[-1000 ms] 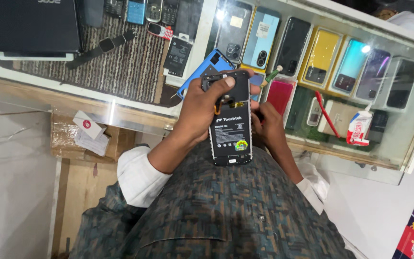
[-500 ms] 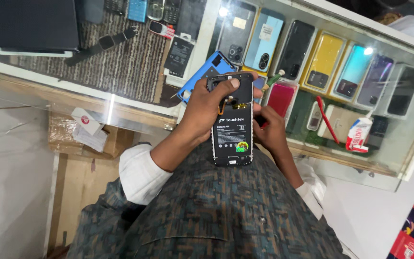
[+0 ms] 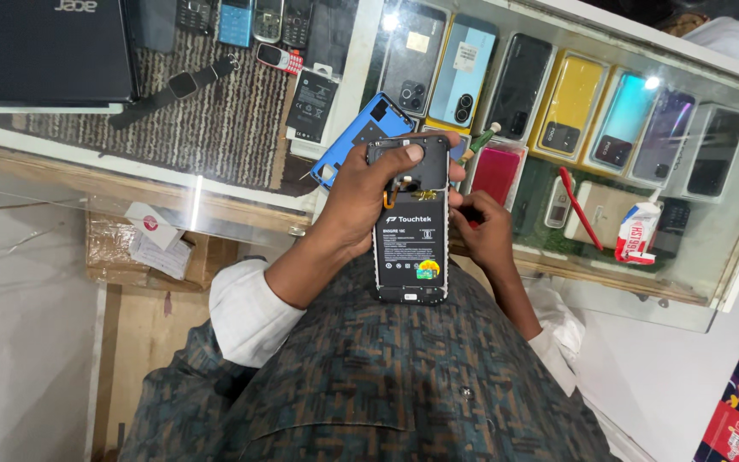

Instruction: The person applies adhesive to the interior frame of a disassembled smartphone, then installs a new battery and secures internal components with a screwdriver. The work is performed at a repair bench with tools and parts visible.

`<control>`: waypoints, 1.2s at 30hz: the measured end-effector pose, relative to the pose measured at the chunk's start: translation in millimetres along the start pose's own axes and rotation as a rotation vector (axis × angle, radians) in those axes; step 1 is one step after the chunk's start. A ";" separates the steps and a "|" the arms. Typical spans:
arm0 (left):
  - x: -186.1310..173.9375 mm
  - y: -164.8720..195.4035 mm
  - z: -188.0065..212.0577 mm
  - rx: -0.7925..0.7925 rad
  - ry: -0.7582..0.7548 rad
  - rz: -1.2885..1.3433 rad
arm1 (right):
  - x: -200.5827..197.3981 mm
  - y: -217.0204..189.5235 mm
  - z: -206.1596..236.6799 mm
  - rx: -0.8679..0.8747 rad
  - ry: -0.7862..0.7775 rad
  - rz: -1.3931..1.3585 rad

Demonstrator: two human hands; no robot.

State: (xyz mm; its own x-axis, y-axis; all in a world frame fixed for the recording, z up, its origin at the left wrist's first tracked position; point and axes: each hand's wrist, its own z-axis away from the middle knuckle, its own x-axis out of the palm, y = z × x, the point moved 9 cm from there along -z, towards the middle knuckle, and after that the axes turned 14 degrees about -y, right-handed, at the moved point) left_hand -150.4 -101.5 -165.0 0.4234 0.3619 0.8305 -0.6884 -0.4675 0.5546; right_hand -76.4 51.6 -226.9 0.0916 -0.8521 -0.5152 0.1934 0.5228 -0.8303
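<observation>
My left hand (image 3: 359, 198) grips a black phone with its back cover off (image 3: 410, 224) from the left, thumb pressed on its upper part. The phone's battery with a white label and an orange flex strip face up. I hold it over my lap, at the edge of a glass display counter (image 3: 241, 192). Curled at the phone's right edge is my right hand (image 3: 485, 231), fingertips touching that side; whether it pinches something small is hidden. A blue phone back cover (image 3: 354, 141) lies on the glass just beyond my left hand.
Under the glass are several phones in a row (image 3: 558, 103), a pink one (image 3: 496, 174) and a small tube (image 3: 636, 233). A small screwdriver (image 3: 482, 139), a loose battery (image 3: 311, 104), a wristwatch (image 3: 183, 84), keypad phones (image 3: 254, 19) and a closed black laptop (image 3: 40, 47) sit nearby.
The phone stays in my left hand; my thumb has slid a little on its upper part. My right hand has come out from behind it to its right edge.
</observation>
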 end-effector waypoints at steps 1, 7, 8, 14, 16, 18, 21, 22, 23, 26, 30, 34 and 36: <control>1.6 1.3 0.0 0.002 -0.008 -0.008 | -0.6 1.2 0.3 -0.005 0.009 -0.011; 16.5 12.6 6.7 0.013 -0.019 -0.143 | -9.4 16.7 7.0 0.008 0.084 -0.288; 20.8 15.0 8.0 0.029 -0.026 -0.169 | -14.3 21.1 9.9 0.014 0.107 -0.358; 49.5 25.4 12.4 0.107 -0.101 -0.287 | -62.6 -4.8 29.9 -0.061 0.245 -0.362; 61.8 29.3 15.1 0.159 -0.133 -0.379 | -76.8 -22.2 36.4 -0.132 0.291 -0.364; 73.3 34.3 18.1 0.205 -0.168 -0.544 | -89.0 -38.8 42.7 -0.226 0.331 -0.420; 83.6 37.0 22.8 0.222 -0.200 -0.676 | -100.7 -57.9 52.8 -0.337 0.343 -0.556; 85.9 37.2 24.2 0.220 -0.207 -0.702 | -102.2 -64.7 56.0 -0.370 0.318 -0.594; 88.0 38.4 25.5 0.228 -0.205 -0.736 | -103.7 -71.7 59.6 -0.403 0.291 -0.632; 94.5 40.7 28.0 0.261 -0.217 -0.795 | -104.6 -90.5 69.7 -0.471 0.224 -0.706; 91.3 33.7 25.8 0.172 -0.197 -0.775 | -98.8 -110.6 74.0 -0.486 0.122 -0.761; 98.2 37.0 29.2 0.285 -0.238 -0.767 | -90.3 -124.1 71.9 -0.462 0.038 -0.805; 98.3 35.7 29.6 0.300 -0.256 -0.744 | -86.7 -128.6 70.7 -0.446 0.020 -0.799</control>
State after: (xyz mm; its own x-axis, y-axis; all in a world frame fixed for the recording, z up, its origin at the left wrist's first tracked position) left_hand -115.9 -106.5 -62.0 0.8500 0.4836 0.2090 -0.0064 -0.3872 0.9220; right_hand -40.1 56.7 -60.4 0.0746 -0.9659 0.2479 -0.2039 -0.2581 -0.9444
